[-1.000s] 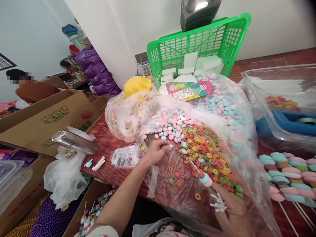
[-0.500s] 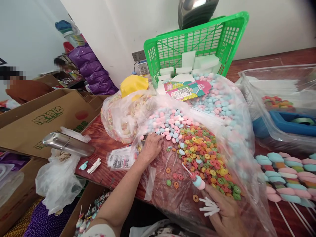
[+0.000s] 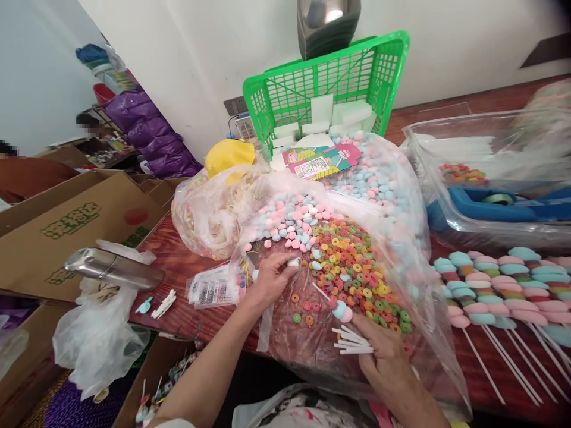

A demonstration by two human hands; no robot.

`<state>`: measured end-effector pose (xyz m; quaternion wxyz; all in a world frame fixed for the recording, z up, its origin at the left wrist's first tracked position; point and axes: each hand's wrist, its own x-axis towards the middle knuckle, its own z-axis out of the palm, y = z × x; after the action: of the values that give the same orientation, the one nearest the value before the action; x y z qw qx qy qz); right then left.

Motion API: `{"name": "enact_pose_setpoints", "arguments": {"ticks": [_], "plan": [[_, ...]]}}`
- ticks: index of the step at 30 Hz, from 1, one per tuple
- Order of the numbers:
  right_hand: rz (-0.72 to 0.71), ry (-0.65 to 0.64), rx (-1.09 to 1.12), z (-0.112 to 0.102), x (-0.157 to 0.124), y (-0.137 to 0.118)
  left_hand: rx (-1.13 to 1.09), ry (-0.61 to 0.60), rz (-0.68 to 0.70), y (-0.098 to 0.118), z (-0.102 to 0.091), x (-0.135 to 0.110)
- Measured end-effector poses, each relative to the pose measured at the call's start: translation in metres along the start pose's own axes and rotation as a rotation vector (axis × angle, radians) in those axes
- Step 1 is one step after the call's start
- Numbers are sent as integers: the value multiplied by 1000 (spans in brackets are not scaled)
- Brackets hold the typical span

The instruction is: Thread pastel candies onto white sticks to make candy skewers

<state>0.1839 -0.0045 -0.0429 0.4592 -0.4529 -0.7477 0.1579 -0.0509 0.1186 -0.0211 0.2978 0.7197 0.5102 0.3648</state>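
My right hand (image 3: 386,351) grips a bundle of white lollipop sticks (image 3: 352,341). At its fingertips is a candy skewer (image 3: 342,311) with a red gummy, a blue and a pink marshmallow on its stick. My left hand (image 3: 272,278) has thumb and forefinger closed at a small pale piece (image 3: 295,261), too small to identify. It is just in front of loose pink and blue marshmallows (image 3: 298,226). Colourful gummy rings (image 3: 352,261) are heaped between the hands' far sides, and a few lie singly on the clear plastic sheet (image 3: 312,351).
Finished candy skewers (image 3: 504,291) lie in rows at right, below a clear plastic bin (image 3: 491,220). A green basket (image 3: 321,77) stands at the back. On the left are a steel flask (image 3: 113,268) and cardboard boxes (image 3: 89,232). Another person (image 3: 35,178) is at far left.
My left hand has drawn back slightly from the marshmallows, its thumb and forefinger now pinched at the small pale piece. My right hand keeps its sticks and skewer. The view has shifted right.
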Motion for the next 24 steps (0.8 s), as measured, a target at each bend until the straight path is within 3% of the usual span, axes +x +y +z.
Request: {"name": "enact_pose_setpoints", "arguments": {"ticks": [5, 10, 18, 24], "plan": [[88, -8, 19, -2, 0, -11, -637, 41, -303, 37, 10, -18], [121, -37, 16, -4, -2, -16, -936, 43, -373, 59, 27, -26], [99, -58, -149, -9, -10, -6, -731, 132, -195, 63, 39, -34], [92, -42, -112, -6, -12, -14, -519, 202, -34, 54, 40, -35]]}}
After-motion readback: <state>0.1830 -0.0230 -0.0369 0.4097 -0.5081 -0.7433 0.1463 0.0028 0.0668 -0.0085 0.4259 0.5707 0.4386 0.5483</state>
